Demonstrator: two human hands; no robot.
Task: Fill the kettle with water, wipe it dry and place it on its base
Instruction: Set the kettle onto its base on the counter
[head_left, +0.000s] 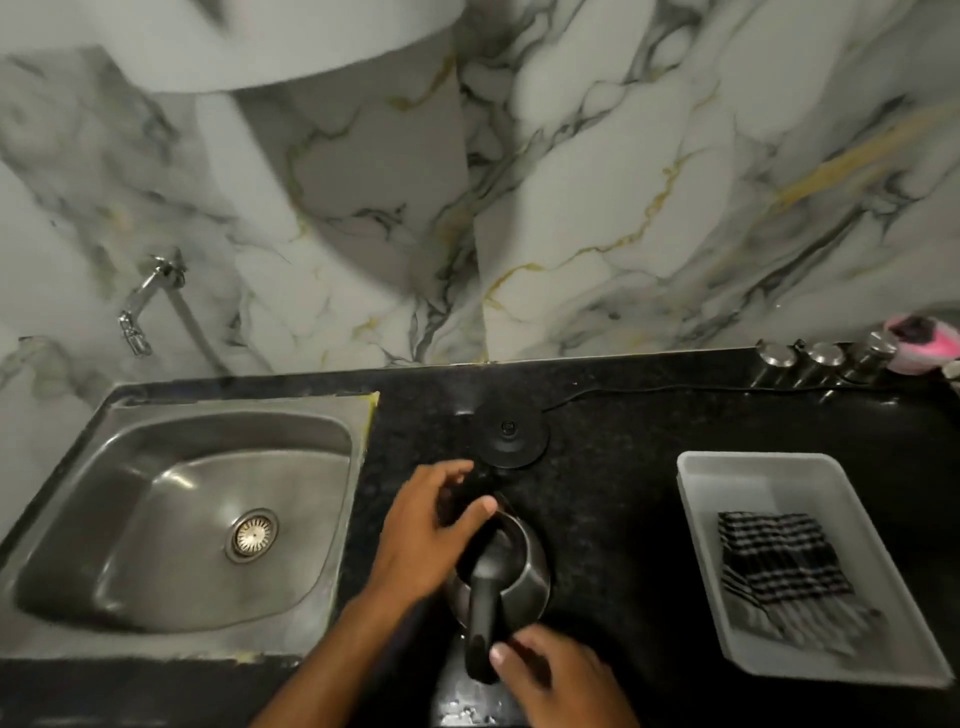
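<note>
The steel kettle (527, 569) with a black handle stands on the black counter near the front edge, with its top open. My left hand (426, 535) rests over its far-left side, thumb on the rim and fingers around the raised black lid. My right hand (558, 680) is at the lower end of the handle, thumb and fingertips on it. Behind the kettle, the round black base (511, 436) sits bare, its cord running right along the wall. A folded checked cloth (779, 566) lies in a white tray (769, 465) to the right.
A steel sink (234, 408) with a drain fills the left of the counter, and a chrome tap (150, 296) juts from the marble wall above it. Steel containers (826, 358) and a pink object (922, 345) stand at the back right.
</note>
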